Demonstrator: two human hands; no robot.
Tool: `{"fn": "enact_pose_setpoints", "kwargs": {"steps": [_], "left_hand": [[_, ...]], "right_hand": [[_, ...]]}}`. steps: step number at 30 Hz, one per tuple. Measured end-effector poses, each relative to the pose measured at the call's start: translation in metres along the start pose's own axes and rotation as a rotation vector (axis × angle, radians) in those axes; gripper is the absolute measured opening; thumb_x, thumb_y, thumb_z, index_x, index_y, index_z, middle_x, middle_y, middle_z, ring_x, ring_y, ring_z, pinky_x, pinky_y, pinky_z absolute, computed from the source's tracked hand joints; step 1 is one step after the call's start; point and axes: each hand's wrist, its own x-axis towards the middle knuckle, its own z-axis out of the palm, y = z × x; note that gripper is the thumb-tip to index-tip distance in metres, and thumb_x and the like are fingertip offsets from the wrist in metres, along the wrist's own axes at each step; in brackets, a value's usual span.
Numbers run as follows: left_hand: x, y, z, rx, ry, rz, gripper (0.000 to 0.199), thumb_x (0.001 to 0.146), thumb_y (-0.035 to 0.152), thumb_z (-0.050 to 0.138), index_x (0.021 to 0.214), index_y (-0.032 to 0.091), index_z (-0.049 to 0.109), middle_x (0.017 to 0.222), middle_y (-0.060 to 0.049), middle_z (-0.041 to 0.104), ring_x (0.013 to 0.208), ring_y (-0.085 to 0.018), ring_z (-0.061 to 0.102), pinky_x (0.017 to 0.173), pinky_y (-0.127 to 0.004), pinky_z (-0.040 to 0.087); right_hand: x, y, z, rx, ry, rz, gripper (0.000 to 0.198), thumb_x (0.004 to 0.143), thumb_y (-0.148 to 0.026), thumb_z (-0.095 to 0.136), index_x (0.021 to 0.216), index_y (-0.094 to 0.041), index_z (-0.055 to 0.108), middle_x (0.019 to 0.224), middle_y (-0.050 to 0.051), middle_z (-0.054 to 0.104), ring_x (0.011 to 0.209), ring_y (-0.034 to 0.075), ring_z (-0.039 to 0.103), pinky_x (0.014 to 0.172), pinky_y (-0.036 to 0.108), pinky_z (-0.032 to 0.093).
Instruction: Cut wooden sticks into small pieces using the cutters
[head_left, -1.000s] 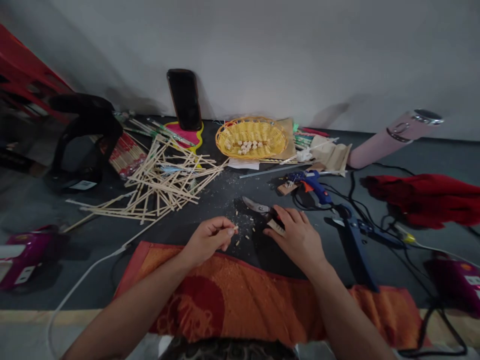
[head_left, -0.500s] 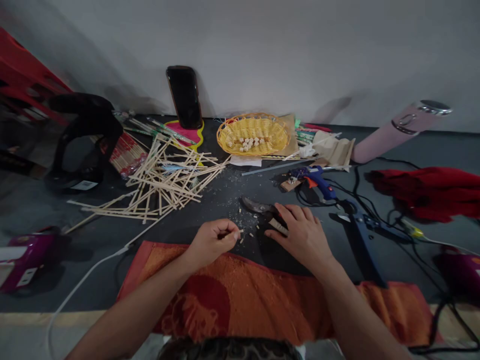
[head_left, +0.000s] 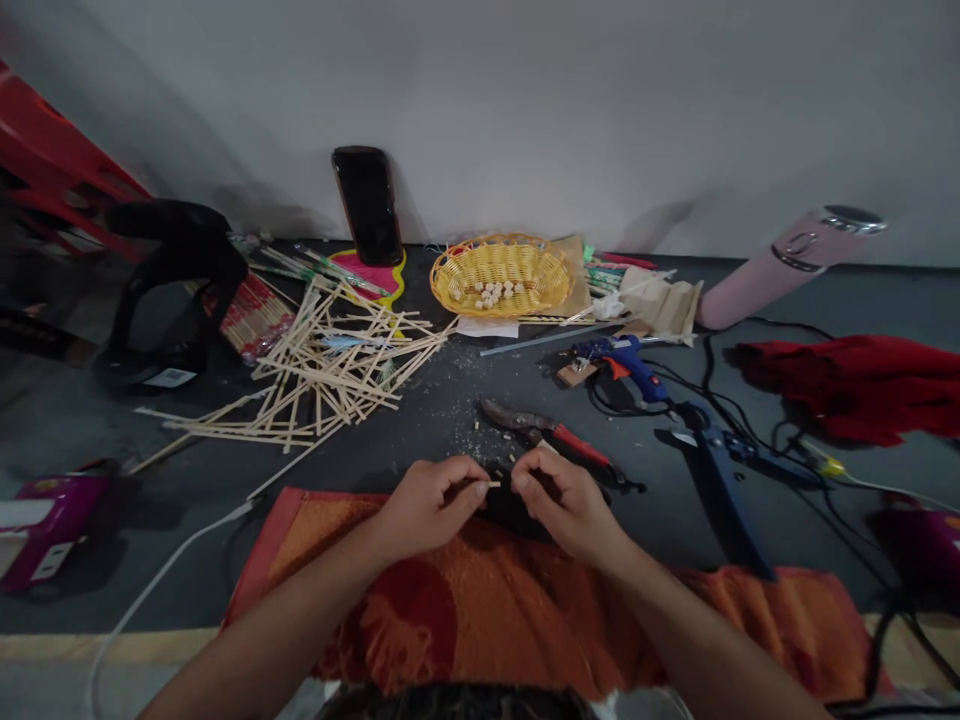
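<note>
My left hand [head_left: 435,505] pinches a short piece of wooden stick [head_left: 493,484] between thumb and fingertips, its pale end poking out to the right. Facing it a small gap away, my right hand [head_left: 566,500] has its thumb and fingers drawn together; what they hold, if anything, is hidden. Just beyond the right hand lies a pair of pruning shears [head_left: 577,445] with a red handle. A pale wooden piece shows partly behind the right fingers. Tiny cut stick bits [head_left: 507,436] and crumbs are scattered on the dark table between the hands and the shears.
A yellow wicker basket [head_left: 442,290] holds small pale pieces. Loose wooden sticks [head_left: 330,375] are heaped at left. Right of centre lie a blue glue gun [head_left: 637,372], a blue cutter tool [head_left: 720,470] and cables. An orange towel [head_left: 517,610] lies under my forearms.
My right hand has left the shears and moved left and nearer, close to my left hand. The red handle is now uncovered. My left hand has shifted slightly right with the stick piece.
</note>
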Motion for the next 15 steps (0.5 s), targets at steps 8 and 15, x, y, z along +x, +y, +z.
{"fn": "enact_pose_setpoints", "kwargs": {"steps": [8,15], "left_hand": [[-0.002,-0.001,0.003,0.174,-0.058,0.048,0.016,0.091,0.024,0.046,0.09,0.02,0.062,0.082,-0.002,0.07,0.076,-0.016,0.064,0.068,-0.024,0.042],[-0.002,-0.002,0.006,0.405,-0.059,0.119,0.014,0.089,0.022,0.046,0.087,0.022,0.059,0.074,-0.002,0.068,0.068,-0.017,0.063,0.062,-0.026,0.038]], "right_hand": [[-0.002,0.004,0.006,0.348,-0.337,0.214,0.04,0.093,-0.055,0.038,0.084,-0.019,0.05,0.058,-0.006,0.05,0.042,0.005,0.043,0.038,0.016,0.032],[-0.003,0.003,0.012,0.273,-0.318,0.212,0.039,0.093,-0.052,0.041,0.078,-0.018,0.052,0.059,-0.005,0.051,0.043,0.004,0.043,0.039,0.015,0.032]]}}
